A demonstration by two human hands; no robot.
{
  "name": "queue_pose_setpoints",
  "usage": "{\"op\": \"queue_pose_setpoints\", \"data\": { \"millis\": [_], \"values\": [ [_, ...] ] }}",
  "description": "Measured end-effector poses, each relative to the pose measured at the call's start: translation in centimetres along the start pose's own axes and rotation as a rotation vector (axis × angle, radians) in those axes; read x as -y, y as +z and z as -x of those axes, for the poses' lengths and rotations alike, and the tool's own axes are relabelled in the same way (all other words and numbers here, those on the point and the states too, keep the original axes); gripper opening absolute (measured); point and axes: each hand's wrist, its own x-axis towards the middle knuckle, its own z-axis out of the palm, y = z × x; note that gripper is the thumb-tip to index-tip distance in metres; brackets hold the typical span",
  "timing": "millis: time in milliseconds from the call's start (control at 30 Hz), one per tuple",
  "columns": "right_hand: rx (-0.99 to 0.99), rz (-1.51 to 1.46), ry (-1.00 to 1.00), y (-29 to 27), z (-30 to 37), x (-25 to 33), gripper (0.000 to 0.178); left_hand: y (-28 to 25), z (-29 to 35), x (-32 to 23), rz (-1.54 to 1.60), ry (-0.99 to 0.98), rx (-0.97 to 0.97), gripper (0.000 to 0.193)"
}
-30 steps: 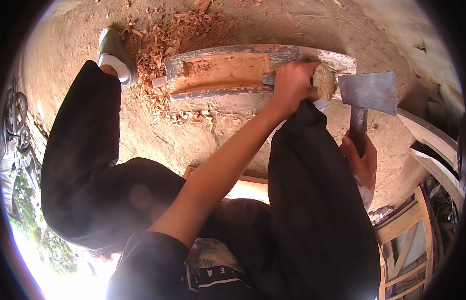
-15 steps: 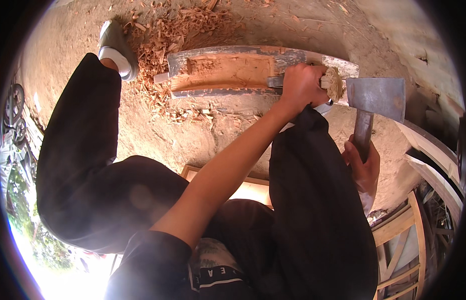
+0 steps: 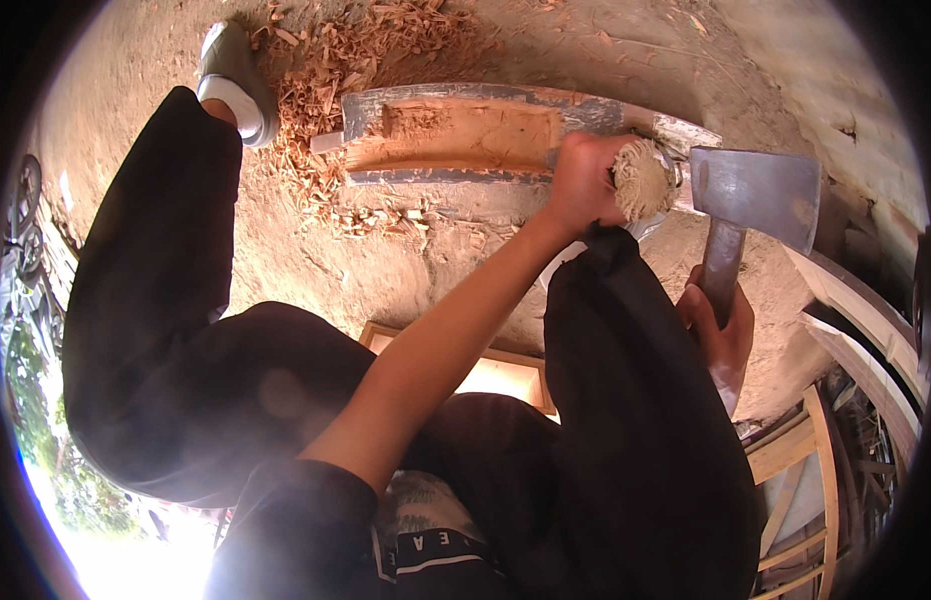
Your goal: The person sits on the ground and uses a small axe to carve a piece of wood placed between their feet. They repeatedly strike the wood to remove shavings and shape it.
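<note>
Wooden beam (image 3: 456, 135): grey weathered outside, orange-brown in the hollowed middle. Axe (image 3: 756, 195): dull grey steel head, dark brown handle; chisel handle (image 3: 643, 180): pale tan, frayed end. Wood chips (image 3: 356, 60): reddish-tan on light brown earth; trousers (image 3: 166, 300) black; shoe (image 3: 231, 80) grey, white-soled.

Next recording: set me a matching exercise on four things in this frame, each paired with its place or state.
Things:
1. left hand
2. right hand
3. wood chips
4. white shoe

States:
A. scattered on the dirt ground
B. grips the hatchet by its handle
C. at the top left, beside the chips
D. clasps a frayed-headed chisel on the hollowed plank

Pairs: 1-D, 2-B, 3-A, 4-C
</note>
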Motion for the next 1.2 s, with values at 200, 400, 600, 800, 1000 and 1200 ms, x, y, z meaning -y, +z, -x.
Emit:
{"op": "queue_pose_setpoints", "data": {
  "millis": [200, 400, 600, 800, 1000, 1200],
  "values": [
    [0.126, 0.034, -0.270, -1.2, -0.9, -2.4, 0.041, -0.1, 0.5, -0.4, -0.023, 0.068, -0.034, 0.024],
    [0.092, 0.108, -0.486, -0.3, -0.9, -3.6, 0.055, -0.9, 0.3, 0.1, -0.029, 0.082, -0.078, 0.027],
    [0.089, 0.279, -0.449, 0.1, -0.4, -1.1, 0.068, -1.1, 1.3, 0.6, -0.011, 0.069, 0.018, 0.031],
    [0.094, 0.406, -0.434, -0.7, -0.3, -2.0, 0.058, -1.9, 2.8, 1.1, -0.106, 0.143, 0.177, 0.036],
    [0.099, 0.462, -0.236, 0.7, 0.6, 0.1, 0.071, -4.2, 2.4, 1.7, 0.081, 0.177, 0.166, 0.035],
    [0.138, 0.461, -0.236, 1.9, -0.3, 1.4, 0.075, -5.5, 0.7, 0.9, 0.096, 0.008, -0.042, 0.036]
  ]
}}
